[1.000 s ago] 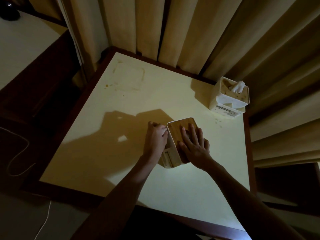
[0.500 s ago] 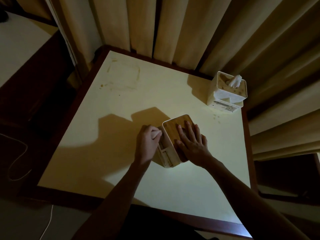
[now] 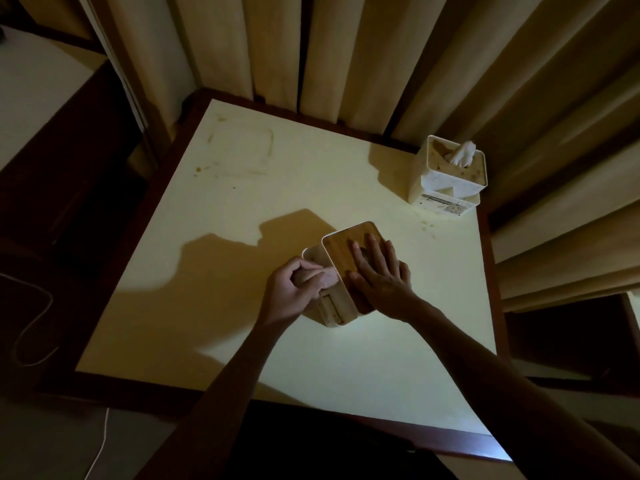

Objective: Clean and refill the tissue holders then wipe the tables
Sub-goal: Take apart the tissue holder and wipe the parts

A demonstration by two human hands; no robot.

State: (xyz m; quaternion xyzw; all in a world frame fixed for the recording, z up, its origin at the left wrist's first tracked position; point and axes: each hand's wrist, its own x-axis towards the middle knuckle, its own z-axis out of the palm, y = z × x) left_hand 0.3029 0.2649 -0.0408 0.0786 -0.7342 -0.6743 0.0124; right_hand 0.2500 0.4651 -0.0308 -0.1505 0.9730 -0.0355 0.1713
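Note:
A cream tissue holder [image 3: 334, 311] with a wooden lid [image 3: 343, 245] stands tilted near the middle of the pale table [image 3: 242, 209]. My right hand [image 3: 379, 273] lies flat on the lid with straight fingers. At the holder's left side my left hand [image 3: 298, 289] curls its fingers around a small pale wad, which looks like a tissue or cloth. A second white tissue holder [image 3: 446, 178], with a tissue sticking up from its top, stands at the table's far right corner.
Stains and a square ring mark [image 3: 239, 150] show on the table's far left part, and crumbs [image 3: 427, 225] lie near the second holder. Beige curtains [image 3: 346, 46] hang behind. Another table [image 3: 31, 95] sits at left. A white cable [image 3: 31, 327] lies on the floor.
My left hand slid down along the holder's left side while holding the wad. The right hand stayed flat on the lid.

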